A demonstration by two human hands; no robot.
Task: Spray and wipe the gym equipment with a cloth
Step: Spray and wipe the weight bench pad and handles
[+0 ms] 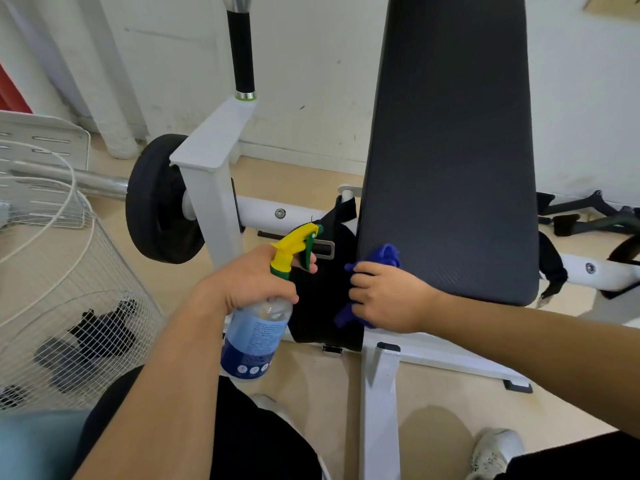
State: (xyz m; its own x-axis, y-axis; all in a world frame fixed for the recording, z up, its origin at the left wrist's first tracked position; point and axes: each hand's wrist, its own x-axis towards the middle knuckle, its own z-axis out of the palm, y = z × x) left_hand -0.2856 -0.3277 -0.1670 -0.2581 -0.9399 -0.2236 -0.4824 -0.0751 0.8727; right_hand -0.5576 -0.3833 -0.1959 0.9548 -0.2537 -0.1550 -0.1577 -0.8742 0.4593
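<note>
While the left hand (258,284) grips the spray bottle (258,327) by its neck, the right hand (384,297) clutches a blue cloth (388,256) against the black bench pad's (450,150) lower left edge.

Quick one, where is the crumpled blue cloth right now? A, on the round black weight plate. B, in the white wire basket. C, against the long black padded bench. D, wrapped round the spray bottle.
C: the right hand grips the crumpled blue cloth against the near left edge of the long black padded bench.
</note>
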